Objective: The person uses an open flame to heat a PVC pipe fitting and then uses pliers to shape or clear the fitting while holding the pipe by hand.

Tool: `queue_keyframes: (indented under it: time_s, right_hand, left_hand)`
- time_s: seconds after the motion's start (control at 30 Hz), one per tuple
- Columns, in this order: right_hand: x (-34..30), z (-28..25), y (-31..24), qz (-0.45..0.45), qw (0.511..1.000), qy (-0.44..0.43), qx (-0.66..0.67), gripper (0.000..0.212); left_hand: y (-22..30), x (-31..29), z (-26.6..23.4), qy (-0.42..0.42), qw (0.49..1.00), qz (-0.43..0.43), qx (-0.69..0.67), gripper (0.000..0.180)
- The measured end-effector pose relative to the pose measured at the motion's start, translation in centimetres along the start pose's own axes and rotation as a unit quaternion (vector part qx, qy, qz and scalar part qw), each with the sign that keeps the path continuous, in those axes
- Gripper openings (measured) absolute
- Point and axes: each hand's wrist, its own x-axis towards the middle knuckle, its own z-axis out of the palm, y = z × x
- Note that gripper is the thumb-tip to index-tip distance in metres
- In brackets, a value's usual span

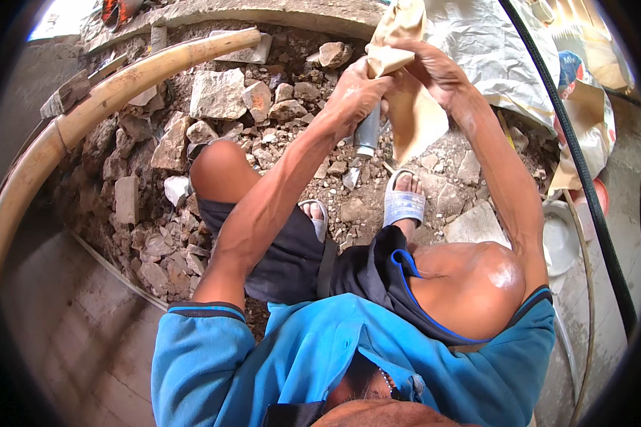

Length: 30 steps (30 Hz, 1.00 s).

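A crumpled sheet of tan paper (419, 117) is gathered between my two hands, in front of my feet. My left hand (360, 96) is closed on the folded middle of the sheet, thumb pressed over it. On the other side, my right hand (438, 71) pinches the same paper near the top. The sheet's lower end hangs loose over the rubble. Just under my left hand a grey cylinder with a pale end ring (367, 134) points downward; its upper part is hidden, and I cannot tell whether that hand grips it too.
Broken stones and rubble (221, 96) cover the ground around my sandals (404, 203). A curved bamboo pole (121, 92) arches across the left. At right are a white sack (488, 57), a black cable (570, 135), a torn paper bag (587, 124) and a white bucket (561, 238).
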Motion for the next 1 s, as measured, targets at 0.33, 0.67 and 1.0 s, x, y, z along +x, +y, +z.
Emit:
queue_keyframes:
  time_s: [0.33,0.67,1.0]
  right_hand:
    - [3.1,6.0,2.2,-0.051,0.975,-0.110,-0.184,0.040]
    - [2.8,12.8,6.2,0.070,0.923,-0.276,-0.258,0.038]
    - [0.0,12.8,2.7,-0.346,0.829,-0.277,-0.342,0.029]
  left_hand:
    - [-4.4,-1.1,-14.7,0.524,0.776,0.145,-0.321,0.028]
    - [-5.5,-8.4,-22.4,0.325,0.695,0.262,-0.586,0.036]
    - [-3.2,-3.7,-22.3,0.258,0.875,0.105,-0.395,0.024]
